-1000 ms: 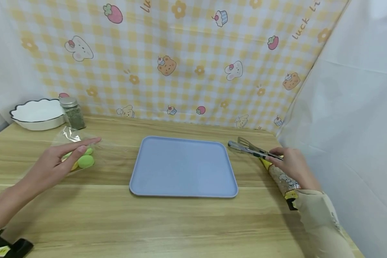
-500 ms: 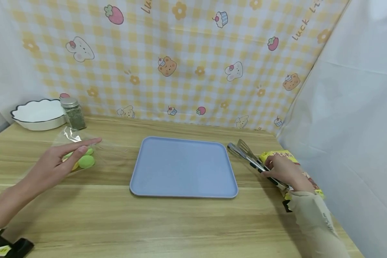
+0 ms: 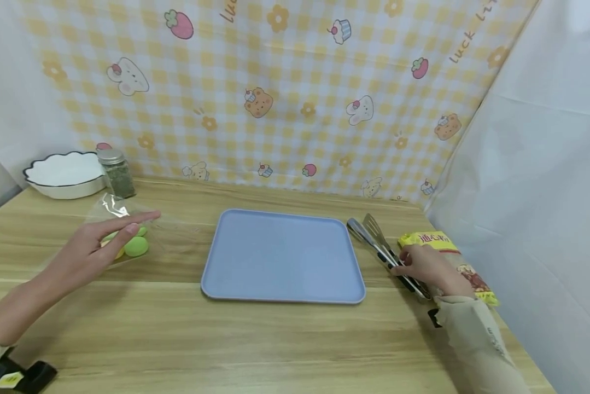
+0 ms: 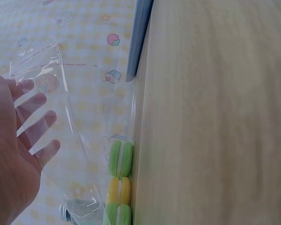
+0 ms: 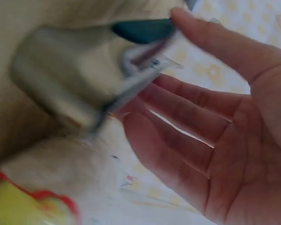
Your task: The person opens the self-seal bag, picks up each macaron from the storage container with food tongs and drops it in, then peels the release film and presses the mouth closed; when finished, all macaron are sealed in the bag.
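My right hand [image 3: 434, 271] pinches metal tongs [image 3: 385, 255] with dark grips, just right of the blue tray. The right wrist view has the tongs [image 5: 65, 70] blurred, with the thumb at a dark grip and the fingers opposite. A yellow-ended pasta packet [image 3: 454, 257] lies beside and partly behind that hand. At left, my left hand [image 3: 95, 241] is over a clear plastic bag [image 3: 112, 205] of green and yellow macarons [image 3: 136, 246]. Its fingers [image 4: 37, 126] look spread and relaxed against the clear film in the left wrist view; whether they pinch it is hard to see.
A blue tray [image 3: 282, 257] occupies the middle of the wooden table [image 3: 255, 345]. At the back left stand a scalloped white dish [image 3: 65, 189] and a herb jar [image 3: 117, 175]. A checked cloth [image 3: 285, 71] hangs behind, and a white sheet [image 3: 536, 208] borders the right side.
My right hand has brought the tongs lower and nearer, turning them to a steeper slant. The pasta packet shows more, now to the right of the tongs. My left hand stays over the bag.
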Demonstrator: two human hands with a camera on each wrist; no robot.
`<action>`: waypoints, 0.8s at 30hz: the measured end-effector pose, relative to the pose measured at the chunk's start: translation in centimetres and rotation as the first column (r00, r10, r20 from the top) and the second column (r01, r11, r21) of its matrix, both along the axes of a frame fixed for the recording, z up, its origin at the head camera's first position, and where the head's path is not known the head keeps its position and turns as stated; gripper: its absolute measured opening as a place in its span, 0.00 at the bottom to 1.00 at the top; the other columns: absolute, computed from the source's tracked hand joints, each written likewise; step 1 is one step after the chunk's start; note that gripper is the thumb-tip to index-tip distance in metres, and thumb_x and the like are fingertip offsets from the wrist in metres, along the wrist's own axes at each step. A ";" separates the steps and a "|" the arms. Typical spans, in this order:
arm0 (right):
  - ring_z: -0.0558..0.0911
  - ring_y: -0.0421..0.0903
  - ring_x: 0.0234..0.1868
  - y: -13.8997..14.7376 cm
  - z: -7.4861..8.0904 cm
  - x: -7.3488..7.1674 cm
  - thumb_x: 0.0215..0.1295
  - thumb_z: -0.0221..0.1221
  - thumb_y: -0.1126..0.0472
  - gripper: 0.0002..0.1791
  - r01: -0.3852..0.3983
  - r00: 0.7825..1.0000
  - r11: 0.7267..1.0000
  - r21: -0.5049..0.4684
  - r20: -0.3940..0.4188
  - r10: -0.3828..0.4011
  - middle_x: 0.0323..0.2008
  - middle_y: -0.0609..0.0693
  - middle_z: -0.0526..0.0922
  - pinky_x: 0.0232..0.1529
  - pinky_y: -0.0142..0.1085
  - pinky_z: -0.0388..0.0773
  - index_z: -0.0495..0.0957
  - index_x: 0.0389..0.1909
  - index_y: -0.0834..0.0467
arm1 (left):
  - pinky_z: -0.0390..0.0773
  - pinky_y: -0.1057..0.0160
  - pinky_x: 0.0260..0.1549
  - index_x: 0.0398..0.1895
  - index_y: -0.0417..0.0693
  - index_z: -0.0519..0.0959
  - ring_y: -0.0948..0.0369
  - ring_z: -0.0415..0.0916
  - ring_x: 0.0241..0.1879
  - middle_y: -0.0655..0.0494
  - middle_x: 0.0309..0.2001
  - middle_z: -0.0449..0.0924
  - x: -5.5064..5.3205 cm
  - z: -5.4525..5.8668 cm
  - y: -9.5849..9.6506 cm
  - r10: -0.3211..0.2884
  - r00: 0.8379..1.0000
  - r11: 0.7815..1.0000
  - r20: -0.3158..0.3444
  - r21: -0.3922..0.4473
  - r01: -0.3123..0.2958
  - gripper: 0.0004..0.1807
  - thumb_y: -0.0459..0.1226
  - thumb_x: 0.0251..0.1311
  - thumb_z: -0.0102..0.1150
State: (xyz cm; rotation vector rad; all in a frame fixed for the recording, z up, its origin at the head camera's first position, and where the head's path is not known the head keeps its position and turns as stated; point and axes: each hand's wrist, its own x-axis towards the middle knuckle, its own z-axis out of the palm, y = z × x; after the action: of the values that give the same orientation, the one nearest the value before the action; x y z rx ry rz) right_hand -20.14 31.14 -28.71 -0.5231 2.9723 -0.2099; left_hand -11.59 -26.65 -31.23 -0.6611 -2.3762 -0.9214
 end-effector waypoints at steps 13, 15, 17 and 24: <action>0.81 0.43 0.37 -12.0 6.1 -2.3 0.65 0.57 0.51 0.15 -0.290 0.955 0.945 -0.154 0.011 0.295 0.35 0.47 0.83 0.41 0.42 0.76 0.80 0.41 0.59 | 0.59 0.80 0.48 0.58 0.50 0.76 0.75 0.66 0.56 0.57 0.56 0.76 0.6 0.1 -0.4 -0.016 1.000 1.000 0.023 0.005 0.016 0.20 0.27 0.66 0.47; 0.80 0.42 0.36 -16.2 6.8 -3.0 0.66 0.56 0.52 0.14 -0.358 0.930 0.919 -0.163 0.029 0.367 0.35 0.46 0.83 0.40 0.40 0.76 0.80 0.41 0.58 | 0.60 0.80 0.49 0.58 0.49 0.76 0.74 0.67 0.56 0.56 0.55 0.76 0.5 0.1 -0.4 -0.034 0.999 0.999 0.023 0.003 0.034 0.20 0.27 0.65 0.47; 0.79 0.40 0.36 -20.7 6.9 -3.7 0.66 0.56 0.53 0.12 -0.430 0.896 0.889 -0.156 0.050 0.442 0.35 0.45 0.82 0.39 0.37 0.75 0.81 0.41 0.57 | 0.60 0.79 0.50 0.57 0.50 0.76 0.72 0.68 0.56 0.55 0.55 0.76 0.5 0.2 -0.3 -0.049 0.999 0.999 0.020 -0.004 0.049 0.20 0.26 0.65 0.48; 0.80 0.42 0.43 -34.3 3.7 -5.5 0.70 0.50 0.51 0.18 -0.461 0.812 0.839 -0.288 0.245 0.530 0.43 0.50 0.81 0.42 0.30 0.74 0.77 0.51 0.59 | 0.60 0.81 0.50 0.59 0.54 0.74 0.73 0.67 0.57 0.53 0.56 0.76 0.2 0.5 0.3 -0.076 0.997 0.995 0.011 -0.065 0.077 0.23 0.26 0.63 0.50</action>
State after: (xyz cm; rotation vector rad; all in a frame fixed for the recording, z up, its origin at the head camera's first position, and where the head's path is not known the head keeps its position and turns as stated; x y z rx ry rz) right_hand -25.68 -3.20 -24.99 -1.1552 2.4054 -0.5115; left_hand -11.36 -26.37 -30.78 -0.7803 -2.4119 -0.8824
